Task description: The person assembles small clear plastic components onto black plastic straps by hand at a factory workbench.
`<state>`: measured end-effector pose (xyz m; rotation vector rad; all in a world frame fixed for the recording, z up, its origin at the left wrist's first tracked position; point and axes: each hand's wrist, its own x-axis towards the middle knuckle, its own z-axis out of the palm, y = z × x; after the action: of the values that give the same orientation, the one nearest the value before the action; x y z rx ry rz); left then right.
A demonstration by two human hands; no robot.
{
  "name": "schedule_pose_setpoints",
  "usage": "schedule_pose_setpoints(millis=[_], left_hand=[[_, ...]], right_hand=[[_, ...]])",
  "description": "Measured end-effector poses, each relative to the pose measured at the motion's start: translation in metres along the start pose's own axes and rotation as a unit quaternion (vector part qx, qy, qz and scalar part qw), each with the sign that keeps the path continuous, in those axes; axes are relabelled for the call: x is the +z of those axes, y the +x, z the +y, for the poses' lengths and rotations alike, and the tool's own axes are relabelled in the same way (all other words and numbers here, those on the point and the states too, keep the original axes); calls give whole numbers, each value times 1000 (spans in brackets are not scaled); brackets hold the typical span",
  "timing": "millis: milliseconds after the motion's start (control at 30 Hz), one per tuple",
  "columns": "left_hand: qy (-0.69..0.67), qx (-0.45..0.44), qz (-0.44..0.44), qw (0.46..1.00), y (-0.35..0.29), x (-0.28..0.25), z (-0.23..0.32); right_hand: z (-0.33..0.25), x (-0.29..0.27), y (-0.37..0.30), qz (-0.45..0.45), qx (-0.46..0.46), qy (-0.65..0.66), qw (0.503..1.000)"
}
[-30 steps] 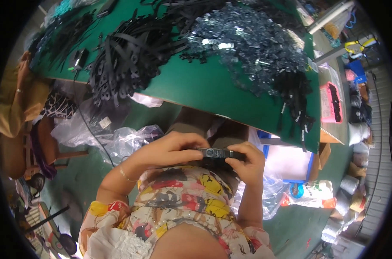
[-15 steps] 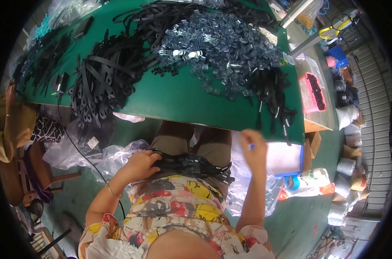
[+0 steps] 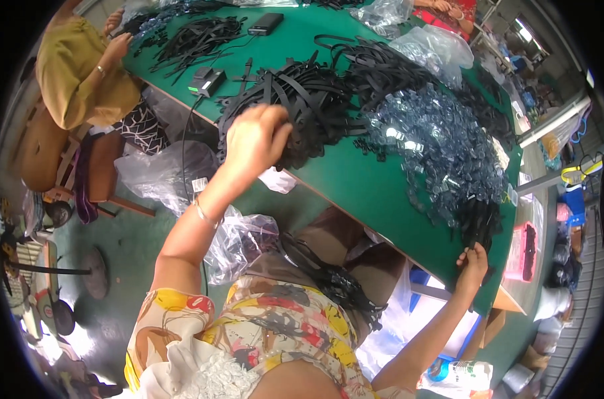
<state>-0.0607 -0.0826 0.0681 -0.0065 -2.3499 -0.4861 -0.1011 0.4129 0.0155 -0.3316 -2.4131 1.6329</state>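
Both hands have left the lap and gone up to the green table (image 3: 375,193). Now the left hand (image 3: 255,136) is closed around long, flat black straps (image 3: 302,100) in a big floppy heap. Far off, the right hand (image 3: 473,261) pinches a small black piece from the dark pile (image 3: 478,223) by the table edge — next to shiny clear clips (image 3: 435,139). More black straps lie across the lap (image 3: 328,276).

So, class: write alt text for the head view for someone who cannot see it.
A seated person's left hand grasps black straps piled on a green table, while the right hand reaches small black pieces at its edge. More straps lie on their lap.
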Motion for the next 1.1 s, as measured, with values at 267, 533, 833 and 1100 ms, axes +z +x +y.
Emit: schedule_pose_setpoints(millis=[267, 533, 833, 1100], left_hand=[[213, 60, -39, 974, 53, 41, -10], [-104, -71, -98, 987, 75, 36, -4], [-668, -109, -102, 729, 46, 26, 76], [-773, -236, -298, 508, -45, 45, 156]], right_hand=[[-20, -6, -20, -196, 80, 613, 761], [-46, 1, -46, -214, 63, 663, 715], [-99, 38, -91, -138, -76, 500, 852], [-116, 114, -148, -173, -78, 279, 941]])
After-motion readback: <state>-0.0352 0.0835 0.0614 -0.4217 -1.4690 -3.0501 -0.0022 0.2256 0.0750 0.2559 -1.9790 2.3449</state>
